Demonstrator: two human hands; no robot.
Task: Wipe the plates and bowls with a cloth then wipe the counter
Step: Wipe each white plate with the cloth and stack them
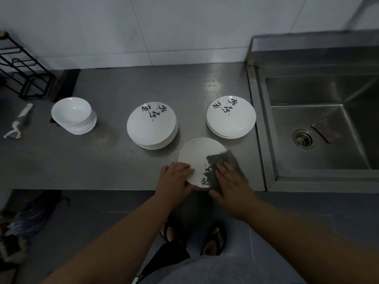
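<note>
A white plate point(198, 155) with black calligraphy sits near the front edge of the steel counter point(106, 160). My left hand point(174, 178) grips its left rim, thumb under the edge. My right hand point(231, 185) presses a grey cloth point(223, 160) flat onto the plate's right side, fingers straight. Behind it stand two stacks of the same plates, one at centre point(151, 126) and one at right point(231, 116). A stack of white bowls point(73, 115) stands at the left.
A steel sink point(320, 128) with a drain and a sponge point(326, 130) lies to the right. A black wire rack point(22, 66) stands at the back left, with a white peeler point(18, 121) beside it. A tiled wall runs behind.
</note>
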